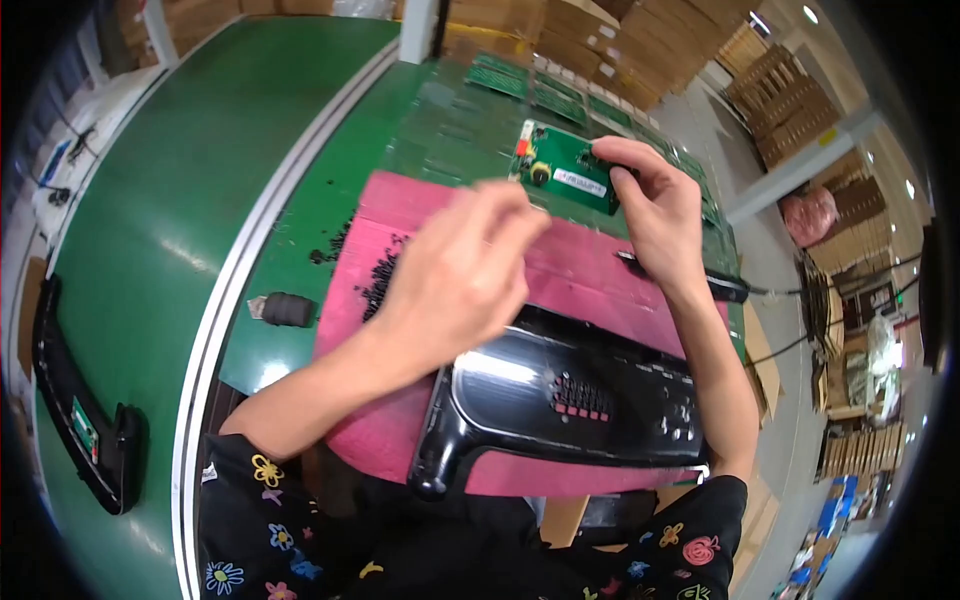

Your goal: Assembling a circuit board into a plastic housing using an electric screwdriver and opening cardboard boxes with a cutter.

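A glossy black panel [570, 395] lies nearest. At one o'clock, the right hand [655, 205] pinches the green circuit board [562, 165]. The left hand [470, 270], fingers bunched together, hovers at the board's seven o'clock.

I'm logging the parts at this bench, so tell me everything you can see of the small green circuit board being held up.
The circuit board is a small green rectangle bearing a round black part, a red-orange part near its left edge and a white label strip. It looks rigid and flat, tilted above the pink mat. The right hand grips its right end, fingers curled over the edge. The left hand hovers just below it; whether its blurred fingertips touch the board is unclear.
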`<move>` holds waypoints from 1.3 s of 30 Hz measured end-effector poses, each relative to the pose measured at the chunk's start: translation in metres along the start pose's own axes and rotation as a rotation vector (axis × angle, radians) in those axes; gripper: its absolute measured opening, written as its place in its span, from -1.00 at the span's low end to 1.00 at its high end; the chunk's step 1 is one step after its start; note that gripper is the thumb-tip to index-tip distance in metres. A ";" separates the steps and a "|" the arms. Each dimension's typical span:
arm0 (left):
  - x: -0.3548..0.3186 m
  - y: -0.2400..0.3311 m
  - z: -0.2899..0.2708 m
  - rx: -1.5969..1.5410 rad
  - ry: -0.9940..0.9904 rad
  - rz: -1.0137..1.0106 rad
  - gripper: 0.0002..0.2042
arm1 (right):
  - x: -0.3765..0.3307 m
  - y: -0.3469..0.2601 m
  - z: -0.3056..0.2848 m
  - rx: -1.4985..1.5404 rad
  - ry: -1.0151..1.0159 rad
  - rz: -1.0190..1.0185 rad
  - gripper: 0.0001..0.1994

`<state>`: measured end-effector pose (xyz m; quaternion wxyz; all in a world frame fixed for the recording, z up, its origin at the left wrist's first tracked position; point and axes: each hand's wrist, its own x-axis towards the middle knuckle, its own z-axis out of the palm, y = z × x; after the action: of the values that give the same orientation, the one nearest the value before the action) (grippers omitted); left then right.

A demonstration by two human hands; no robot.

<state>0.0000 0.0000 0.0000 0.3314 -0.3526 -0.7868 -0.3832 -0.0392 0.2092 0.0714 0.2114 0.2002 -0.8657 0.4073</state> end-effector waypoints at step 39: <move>-0.018 0.051 0.020 -0.243 -0.838 0.005 -0.42 | -0.212 0.009 -0.058 0.053 -0.280 0.228 -0.42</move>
<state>0.0456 0.0346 -0.0058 -0.0595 -0.5160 -0.8017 -0.2958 0.1440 0.2979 -0.0128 0.0359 0.1608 -0.8926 0.4196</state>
